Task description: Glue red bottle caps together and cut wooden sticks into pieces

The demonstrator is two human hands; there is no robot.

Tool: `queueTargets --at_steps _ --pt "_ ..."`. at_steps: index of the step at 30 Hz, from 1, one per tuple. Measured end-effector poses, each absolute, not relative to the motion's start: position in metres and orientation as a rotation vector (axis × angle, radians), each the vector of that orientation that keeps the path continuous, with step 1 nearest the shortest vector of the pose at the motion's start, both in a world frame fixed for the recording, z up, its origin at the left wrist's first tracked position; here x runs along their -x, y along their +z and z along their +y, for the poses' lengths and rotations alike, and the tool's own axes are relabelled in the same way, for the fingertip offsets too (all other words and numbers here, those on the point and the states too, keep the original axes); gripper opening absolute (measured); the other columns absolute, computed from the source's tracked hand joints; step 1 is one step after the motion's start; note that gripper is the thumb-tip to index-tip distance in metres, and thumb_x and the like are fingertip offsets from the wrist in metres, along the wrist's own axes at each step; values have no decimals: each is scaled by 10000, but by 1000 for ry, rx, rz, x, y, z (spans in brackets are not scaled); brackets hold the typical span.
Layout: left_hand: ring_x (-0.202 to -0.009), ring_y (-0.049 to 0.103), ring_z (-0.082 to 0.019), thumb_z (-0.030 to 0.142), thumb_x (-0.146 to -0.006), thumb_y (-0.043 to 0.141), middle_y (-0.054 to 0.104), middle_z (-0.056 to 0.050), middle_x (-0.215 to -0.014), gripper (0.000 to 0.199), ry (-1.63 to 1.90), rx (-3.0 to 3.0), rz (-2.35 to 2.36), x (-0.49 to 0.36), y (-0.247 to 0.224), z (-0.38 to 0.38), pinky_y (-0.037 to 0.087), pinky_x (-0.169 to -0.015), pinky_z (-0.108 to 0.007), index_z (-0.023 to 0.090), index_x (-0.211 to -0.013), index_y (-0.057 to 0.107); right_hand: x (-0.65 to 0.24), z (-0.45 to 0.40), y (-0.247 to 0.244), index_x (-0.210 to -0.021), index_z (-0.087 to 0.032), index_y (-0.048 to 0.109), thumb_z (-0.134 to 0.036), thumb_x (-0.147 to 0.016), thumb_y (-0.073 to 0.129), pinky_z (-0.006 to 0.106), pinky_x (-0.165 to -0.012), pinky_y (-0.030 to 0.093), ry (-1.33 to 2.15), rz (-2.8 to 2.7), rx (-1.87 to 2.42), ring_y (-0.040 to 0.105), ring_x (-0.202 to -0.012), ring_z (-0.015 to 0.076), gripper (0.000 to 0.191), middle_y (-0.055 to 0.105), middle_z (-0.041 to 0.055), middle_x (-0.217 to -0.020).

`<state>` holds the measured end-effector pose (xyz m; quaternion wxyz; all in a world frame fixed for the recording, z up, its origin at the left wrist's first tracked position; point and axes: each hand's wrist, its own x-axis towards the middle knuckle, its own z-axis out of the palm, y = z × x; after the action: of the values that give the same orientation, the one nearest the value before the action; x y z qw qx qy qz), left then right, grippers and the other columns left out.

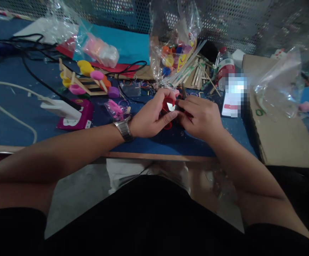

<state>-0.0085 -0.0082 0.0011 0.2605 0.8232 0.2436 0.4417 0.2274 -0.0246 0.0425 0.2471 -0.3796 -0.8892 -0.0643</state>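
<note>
My left hand (pixel 150 117), with a metal watch on its wrist, is closed around a red round plastic piece (pixel 167 100) that looks hollow. Fingers of my right hand (pixel 202 115) pinch a shiny pointed metal blade (pixel 172 107) against the inside of that piece. A dark, narrow end (pixel 183 90) sticks up behind the right fingers; whether it belongs to the blade I cannot tell. More red plastic shows under and between the hands, partly hidden by the fingers. Both hands are just above the blue table (pixel 154 144), near its front edge.
Left stand a purple power socket (pixel 85 113) with a white plug and a wooden-stick frame (pixel 87 85) with colored plastic pieces. Behind are a clear bag (pixel 167 53) and wooden sticks (pixel 197 76). A lit phone (pixel 230 99), a bottle (pixel 225 65) and cardboard (pixel 285 135) lie right.
</note>
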Motion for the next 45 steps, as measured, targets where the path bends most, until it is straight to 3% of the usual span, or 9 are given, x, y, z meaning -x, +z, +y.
queueTargets --at_steps 7,19,23,27,31,36,45 --pt "-1507 651 -341 677 -1108 580 671 -167 -1431 489 1239 -2138 664 4 4 -12 550 -1315 -571 247 -1335 534 -228 -25 44 -1307 -219 817 -521 -1143 478 411 -825 514 -162 -2420 1082 729 -966 292 483 806 123 -1064" --pt "-1367 706 -293 692 -1138 487 697 -129 -1321 476 1265 -2116 679 4 4 -9 580 -1263 -534 249 -1296 557 -226 -26 45 -1299 -198 806 -520 -1142 485 433 -840 509 -202 -2444 1080 717 -953 304 481 803 140 -1095" --pt "-1394 689 -291 654 -1151 487 679 -150 -1398 463 1291 -2089 678 4 3 -5 573 -1263 -521 247 -1364 540 -226 -25 46 -1379 -168 772 -484 -1156 443 449 -879 548 -191 -2473 1041 737 -1042 325 508 805 171 -1183" --pt "-1427 666 -306 723 -1118 510 645 -157 -1462 545 1261 -2098 709 4 3 -6 581 -1245 -520 263 -1409 519 -227 -23 47 -1416 -171 751 -425 -1163 409 446 -877 565 -174 -2466 1068 745 -1054 322 496 803 173 -1217" --pt "-1416 672 -314 756 -1073 595 665 -147 -1413 568 1238 -2111 723 3 2 -7 580 -1233 -512 261 -1348 541 -228 -22 46 -1398 -169 759 -461 -1174 384 446 -869 564 -185 -2484 1055 746 -1028 321 526 807 176 -1197" --pt "-1363 705 -327 754 -1094 541 698 -140 -1326 541 1253 -2195 733 5 1 -3 585 -1206 -539 258 -1308 568 -227 -22 44 -1387 -199 765 -490 -1175 387 447 -886 552 -164 -2474 1073 737 -1053 323 522 809 164 -1187" --pt "-1419 696 -327 697 -1128 510 710 -153 -1344 488 1249 -2205 719 5 2 -5 578 -1218 -528 245 -1306 557 -224 -24 43 -1408 -193 771 -514 -1183 380 435 -866 522 -188 -2453 1099 740 -1021 315 554 812 159 -1167"
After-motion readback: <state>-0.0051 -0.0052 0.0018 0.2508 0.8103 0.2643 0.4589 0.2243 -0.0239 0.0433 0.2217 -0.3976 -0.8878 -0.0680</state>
